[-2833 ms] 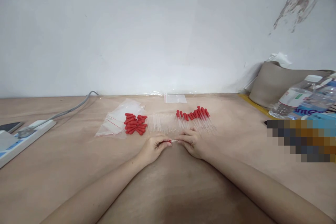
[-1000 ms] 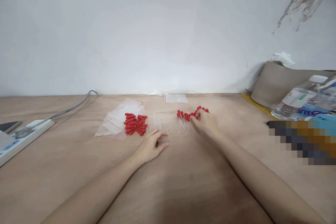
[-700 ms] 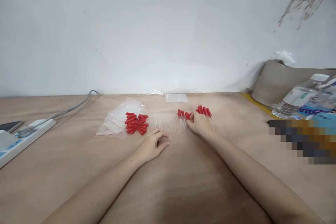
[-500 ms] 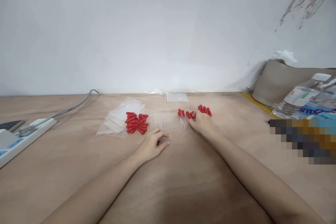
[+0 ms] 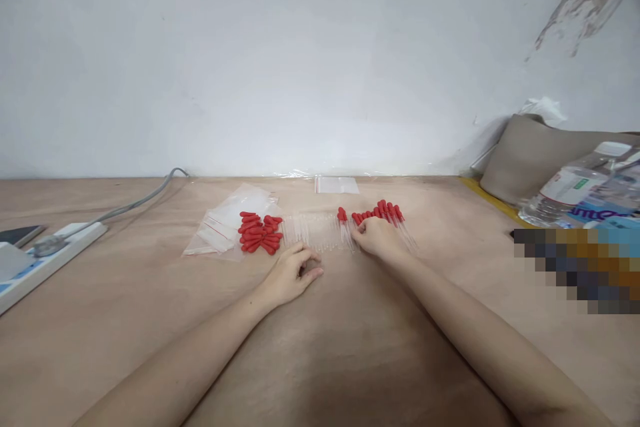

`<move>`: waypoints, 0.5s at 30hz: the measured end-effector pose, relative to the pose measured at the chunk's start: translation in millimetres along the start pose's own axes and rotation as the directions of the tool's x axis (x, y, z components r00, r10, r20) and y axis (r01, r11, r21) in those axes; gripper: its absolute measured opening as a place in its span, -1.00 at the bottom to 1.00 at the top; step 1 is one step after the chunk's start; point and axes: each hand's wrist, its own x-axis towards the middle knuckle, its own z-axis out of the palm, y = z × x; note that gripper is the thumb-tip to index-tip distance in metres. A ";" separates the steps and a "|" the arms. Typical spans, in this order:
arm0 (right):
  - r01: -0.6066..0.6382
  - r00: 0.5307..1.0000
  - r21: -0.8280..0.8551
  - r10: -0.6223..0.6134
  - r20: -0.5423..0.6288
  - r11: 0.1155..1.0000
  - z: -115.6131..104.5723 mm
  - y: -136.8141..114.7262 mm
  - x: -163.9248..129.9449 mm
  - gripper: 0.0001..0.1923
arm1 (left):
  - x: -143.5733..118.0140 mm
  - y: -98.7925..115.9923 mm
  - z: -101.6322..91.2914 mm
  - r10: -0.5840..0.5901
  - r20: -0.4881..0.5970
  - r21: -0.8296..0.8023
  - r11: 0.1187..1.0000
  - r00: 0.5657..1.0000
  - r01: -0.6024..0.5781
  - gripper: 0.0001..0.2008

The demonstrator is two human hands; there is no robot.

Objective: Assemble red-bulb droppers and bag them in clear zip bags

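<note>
My right hand is closed, thumb and fingers together on the glass stem of a red-bulbed dropper in the row; the grip itself is partly hidden. Droppers with red rubber bulbs lie side by side just beyond that hand, stems pointing toward me. To its left, a small group of red-bulbed droppers lies apart from the row. My left hand rests on the table, fingers loosely curved and apart, holding nothing. Clear glass tubes lie in a row beyond it. A pile of loose red bulbs sits farther left.
Clear zip bags lie beside the bulb pile, and another small bag is by the wall. A white power strip with a grey cable stands at left. A plastic bottle and a grey-brown bag occupy the right side.
My right hand has shifted slightly left and toward me, from the bulbs onto the stems. The bulbs beside it now form a more even row. My left hand has stayed put.
</note>
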 end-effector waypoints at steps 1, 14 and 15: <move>-0.008 1.000 -0.010 0.008 0.014 1.000 -0.3 -1.5 0.7 -0.78 | 0.8 -0.2 -1.6 0.002 -0.006 0.020 1.000 1.000 -0.002 -0.83; -0.045 0.996 0.023 0.043 0.081 0.999 7.6 -3.7 7.8 -0.75 | 19.9 -44.5 -92.5 -0.057 0.271 0.344 0.938 0.961 -0.042 -0.87; -0.041 0.996 0.031 0.038 0.083 0.999 6.1 -3.6 7.3 -0.75 | 19.4 -44.6 -90.9 -0.060 0.295 0.328 0.944 0.954 -0.042 -0.87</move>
